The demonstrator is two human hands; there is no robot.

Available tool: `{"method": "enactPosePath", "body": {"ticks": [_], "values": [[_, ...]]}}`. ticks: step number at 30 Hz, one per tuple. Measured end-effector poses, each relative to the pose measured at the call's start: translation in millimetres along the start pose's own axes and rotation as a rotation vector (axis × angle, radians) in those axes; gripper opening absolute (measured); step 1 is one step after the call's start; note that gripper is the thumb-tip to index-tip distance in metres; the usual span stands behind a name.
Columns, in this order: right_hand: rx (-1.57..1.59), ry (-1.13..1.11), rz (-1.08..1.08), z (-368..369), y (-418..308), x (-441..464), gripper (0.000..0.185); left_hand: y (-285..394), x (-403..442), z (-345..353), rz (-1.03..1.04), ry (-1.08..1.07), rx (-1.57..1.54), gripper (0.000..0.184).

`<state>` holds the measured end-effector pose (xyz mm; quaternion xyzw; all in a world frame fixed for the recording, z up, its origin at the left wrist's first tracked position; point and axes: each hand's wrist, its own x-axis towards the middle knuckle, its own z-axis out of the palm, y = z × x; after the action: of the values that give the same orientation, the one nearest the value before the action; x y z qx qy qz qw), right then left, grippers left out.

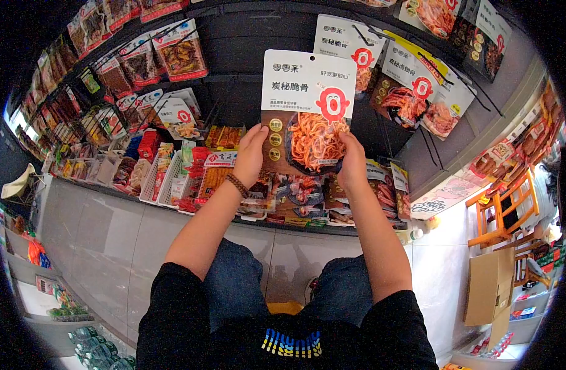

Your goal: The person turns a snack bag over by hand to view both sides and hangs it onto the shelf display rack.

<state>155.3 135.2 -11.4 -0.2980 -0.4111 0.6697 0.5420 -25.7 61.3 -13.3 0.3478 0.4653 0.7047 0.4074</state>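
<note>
Held upright in front of the shelves is a snack packet (293, 102), white on top with a red cartoon face and a picture of orange-red shredded food below. My left hand (251, 157) grips its lower left edge, with the thumb on the front and the other fingers mostly hidden behind. On the lower right edge, my right hand (353, 161) is closed in the same way. A beaded bracelet (238, 184) circles my left wrist. Similar white packets (404, 77) hang from hooks to the right of the held one.
Hanging snack bags (179, 52) fill the racks on the left. White baskets (172, 182) with small packs line the bottom shelf. On the right are a wooden chair (508, 206) and an open cardboard box (487, 290). Green-capped bottles (101, 348) stand at the lower left.
</note>
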Motion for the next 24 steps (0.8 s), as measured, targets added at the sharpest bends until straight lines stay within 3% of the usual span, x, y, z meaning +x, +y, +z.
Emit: {"method": "enactPosePath", "body": {"ticks": [24], "values": [[-0.003,0.005,0.011,0.4,0.5,1.1,0.018,-2.8,2.0,-1.8,-0.001,-0.029,-0.001,0.036]]}}
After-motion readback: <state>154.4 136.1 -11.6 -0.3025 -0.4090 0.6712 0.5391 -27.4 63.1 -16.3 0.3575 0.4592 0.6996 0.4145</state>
